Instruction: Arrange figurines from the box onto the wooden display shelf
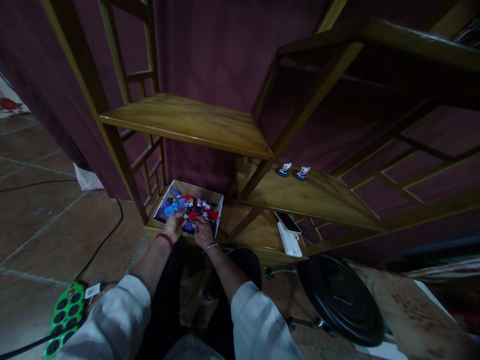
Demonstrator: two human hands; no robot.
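Note:
A shallow white-rimmed box (222,200) on the bottom shelf holds many small figurines (188,201) with red, blue and purple round bases. Over the box's near side, my left hand (174,227), with a red bead bracelet, has its fingers bent together among the figurines; what they grip is too small to make out. Close beside it, my right hand (203,232), wearing a silver bangle, pinches at a figurine with a red round base (193,215). That red base lies between the fingertips of both hands. A light blue base (169,211) shows just beyond my left hand.
A wooden shelf board (187,122) overhangs the box. Two small figures (302,173) stand on the right shelf. Below them lie a phone (288,222) and a white object (290,241). A black round stool (341,300) and a green power strip (66,315) flank me.

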